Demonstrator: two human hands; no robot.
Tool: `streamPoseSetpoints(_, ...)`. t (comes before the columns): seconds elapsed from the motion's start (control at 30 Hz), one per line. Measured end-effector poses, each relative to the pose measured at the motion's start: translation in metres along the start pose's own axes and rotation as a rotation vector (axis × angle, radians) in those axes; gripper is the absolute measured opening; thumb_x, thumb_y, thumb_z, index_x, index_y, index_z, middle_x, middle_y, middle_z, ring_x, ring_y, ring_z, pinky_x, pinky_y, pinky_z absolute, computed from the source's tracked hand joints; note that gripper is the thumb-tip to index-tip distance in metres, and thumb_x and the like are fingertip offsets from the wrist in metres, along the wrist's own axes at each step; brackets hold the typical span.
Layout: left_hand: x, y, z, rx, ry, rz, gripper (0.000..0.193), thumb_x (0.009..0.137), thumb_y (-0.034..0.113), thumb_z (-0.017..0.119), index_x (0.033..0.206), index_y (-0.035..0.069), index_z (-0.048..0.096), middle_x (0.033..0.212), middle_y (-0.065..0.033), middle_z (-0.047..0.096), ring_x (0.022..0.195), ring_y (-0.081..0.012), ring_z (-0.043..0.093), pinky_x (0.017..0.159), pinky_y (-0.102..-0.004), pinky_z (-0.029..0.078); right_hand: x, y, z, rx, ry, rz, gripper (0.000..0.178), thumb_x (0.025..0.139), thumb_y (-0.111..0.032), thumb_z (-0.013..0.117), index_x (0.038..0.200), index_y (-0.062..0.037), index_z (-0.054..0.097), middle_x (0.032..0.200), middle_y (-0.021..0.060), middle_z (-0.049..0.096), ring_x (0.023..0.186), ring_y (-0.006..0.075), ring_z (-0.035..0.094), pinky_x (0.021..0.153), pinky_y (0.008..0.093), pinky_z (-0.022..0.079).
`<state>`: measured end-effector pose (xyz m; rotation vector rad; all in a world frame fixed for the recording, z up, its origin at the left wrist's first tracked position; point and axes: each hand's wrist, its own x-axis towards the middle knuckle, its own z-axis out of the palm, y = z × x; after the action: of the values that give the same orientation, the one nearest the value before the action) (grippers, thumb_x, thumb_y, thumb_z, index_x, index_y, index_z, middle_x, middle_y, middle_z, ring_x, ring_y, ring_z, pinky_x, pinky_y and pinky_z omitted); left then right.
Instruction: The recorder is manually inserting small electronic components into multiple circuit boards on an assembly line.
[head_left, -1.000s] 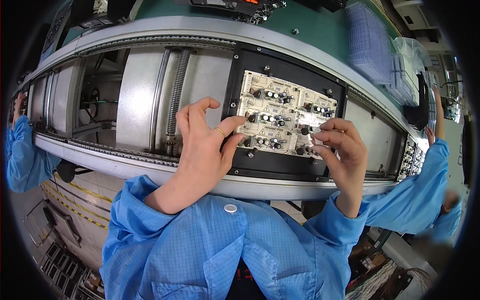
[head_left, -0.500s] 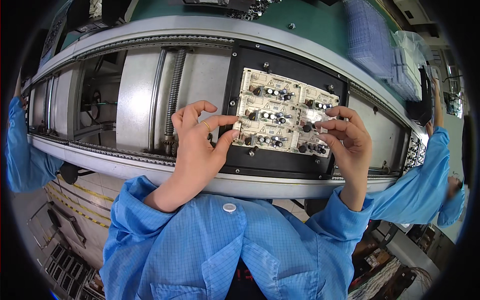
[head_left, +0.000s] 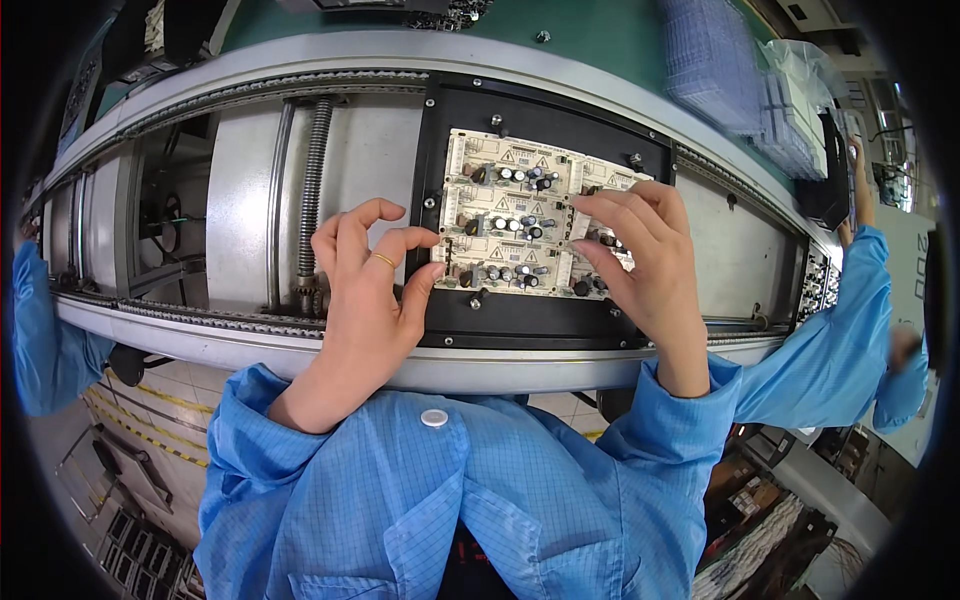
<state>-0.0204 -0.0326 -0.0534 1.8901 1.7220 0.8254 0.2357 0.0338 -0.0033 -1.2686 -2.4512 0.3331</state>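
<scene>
Evidently seated in a black carrier [head_left: 540,320] on the conveyor [head_left: 250,345] so both hands can reach it, the board panel [head_left: 510,225] lies flat, left hand [head_left: 365,290] spread and empty at its edge, right hand [head_left: 640,260] fingertips pressing its right side.

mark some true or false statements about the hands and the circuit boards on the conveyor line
1. The pale panel of circuit boards lies in a black rectangular carrier tray. True.
2. The left hand wears a blue glove. False: it is bare, with a thin ring on one finger.
3. The right hand has its fingers on the panel's right part. True.
4. The left hand grips a screwdriver. False: it holds no tool.
5. The person wears blue sleeves. True.
</scene>
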Motion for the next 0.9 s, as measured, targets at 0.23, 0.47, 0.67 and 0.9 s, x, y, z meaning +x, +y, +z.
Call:
streamPoseSetpoints(0.23, -0.004, -0.003, 0.000, -0.072, -0.035, 0.008, 0.025, 0.077, 0.000, 0.073, 0.099, 0.009, 0.066, 0.126, -0.0103, 0.048, 0.118, -0.0351, 0.034, 0.100, -0.0449, 0.031, 0.004, -0.001, 0.005, -0.039, -0.032, -0.038, 0.043, 0.068, -0.009, 0.080, 0.109, -0.0094, 0.068, 0.097, 0.0043, 0.069, 0.096, 0.0288, 0.054, 0.085, 0.0382, 0.044)
streamPoseSetpoints(0.47, -0.005, -0.003, -0.001, -0.151, -0.066, -0.047, 0.025, 0.076, 0.002, 0.075, 0.098, 0.010, 0.066, 0.126, -0.0091, 0.049, 0.118, -0.0341, 0.035, 0.100, -0.0434, 0.032, 0.002, 0.005, 0.007, -0.016, -0.054, -0.005, 0.042, 0.068, -0.008, 0.080, 0.108, -0.0092, 0.069, 0.094, 0.0046, 0.070, 0.096, 0.0286, 0.054, 0.084, 0.0379, 0.044)
streamPoseSetpoints(0.67, -0.002, -0.002, -0.004, -0.214, -0.092, -0.096, 0.021, 0.076, 0.004, 0.076, 0.094, 0.009, 0.067, 0.126, -0.0080, 0.050, 0.119, -0.0326, 0.036, 0.100, -0.0423, 0.033, 0.000, 0.010, 0.006, 0.005, -0.055, 0.002, 0.041, 0.067, -0.007, 0.080, 0.107, -0.0080, 0.069, 0.092, 0.0042, 0.070, 0.098, 0.0283, 0.054, 0.083, 0.0381, 0.044)
streamPoseSetpoints(0.9, -0.003, -0.003, -0.006, -0.225, -0.036, -0.066, 0.017, 0.077, 0.006, 0.077, 0.092, 0.009, 0.070, 0.117, -0.0061, 0.058, 0.110, -0.0277, 0.045, 0.095, -0.0388, 0.040, -0.005, -0.019, -0.004, 0.127, 0.093, 0.155, 0.039, 0.067, -0.005, 0.080, 0.105, -0.0063, 0.069, 0.098, 0.0091, 0.070, 0.096, 0.0270, 0.060, 0.080, 0.0343, 0.049)
